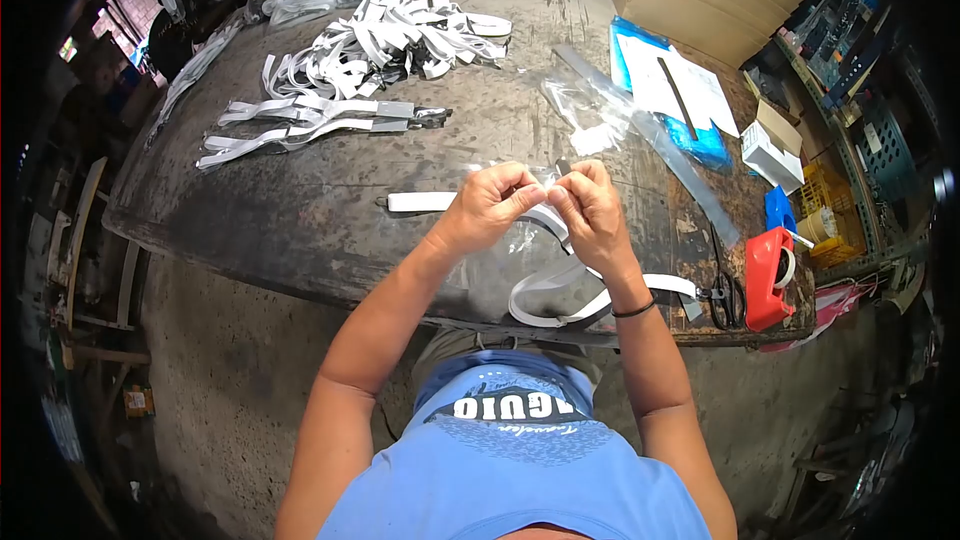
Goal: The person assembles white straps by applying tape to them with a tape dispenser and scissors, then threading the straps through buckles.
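Observation:
My left hand [484, 208] and my right hand [594, 212] meet over the table, thumbs and fingers pinched close together. Between the fingertips shows a bit of clear plastic [545, 173], which looks like part of a thin bag; its exact shape is hard to make out. A white strap [420, 202] with a dark metal end runs beneath my left hand. Another stretch of white strap [528, 305] loops on the table below my right hand and passes under that wrist. Black-handled scissors [728, 302] lie by the strap's right end.
A heap of white straps [385, 40] covers the far left, with several straps laid flat [320, 125] nearer. Clear plastic bags [590, 125], papers [675, 85] and a long clear strip [690, 175] lie right. A red tape dispenser [768, 280] stands at the right edge.

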A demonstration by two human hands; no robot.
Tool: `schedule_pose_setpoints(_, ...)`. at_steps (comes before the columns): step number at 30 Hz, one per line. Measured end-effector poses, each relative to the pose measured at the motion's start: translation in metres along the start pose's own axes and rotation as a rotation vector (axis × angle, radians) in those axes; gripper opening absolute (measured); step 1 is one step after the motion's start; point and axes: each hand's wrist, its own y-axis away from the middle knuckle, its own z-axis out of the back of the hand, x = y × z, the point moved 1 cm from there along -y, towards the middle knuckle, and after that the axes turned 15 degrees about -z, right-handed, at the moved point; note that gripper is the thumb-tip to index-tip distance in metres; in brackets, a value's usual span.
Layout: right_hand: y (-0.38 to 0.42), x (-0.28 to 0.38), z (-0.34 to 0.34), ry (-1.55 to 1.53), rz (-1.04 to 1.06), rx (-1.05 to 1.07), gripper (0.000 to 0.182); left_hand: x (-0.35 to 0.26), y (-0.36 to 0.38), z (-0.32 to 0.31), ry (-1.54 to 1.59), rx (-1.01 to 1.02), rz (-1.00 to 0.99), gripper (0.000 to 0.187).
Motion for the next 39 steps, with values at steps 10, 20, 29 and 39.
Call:
schedule_pose_setpoints(10,0.009,0.011,-0.002,0.005,0.019,0.089,0.012,0.004,-0.001,-0.003,0.055,0.032,-0.068,0.017)
schedule_pose_setpoints(20,0.004,0.000,0.005,-0.073,-0.042,-0.047,0.014,-0.003,0.001,0.000,0.310,0.029,0.067,0.014)
schedule_pose_setpoints(29,0.001,0.004,0.012,-0.128,-0.081,0.089,0.020,-0.005,0.004,-0.002,0.082,0.065,-0.030,0.019)
schedule_pose_setpoints(39,0.002,0.003,0.010,-0.100,-0.096,0.023,0.020,-0.008,0.005,-0.008,0.300,-0.014,-0.028,0.018)
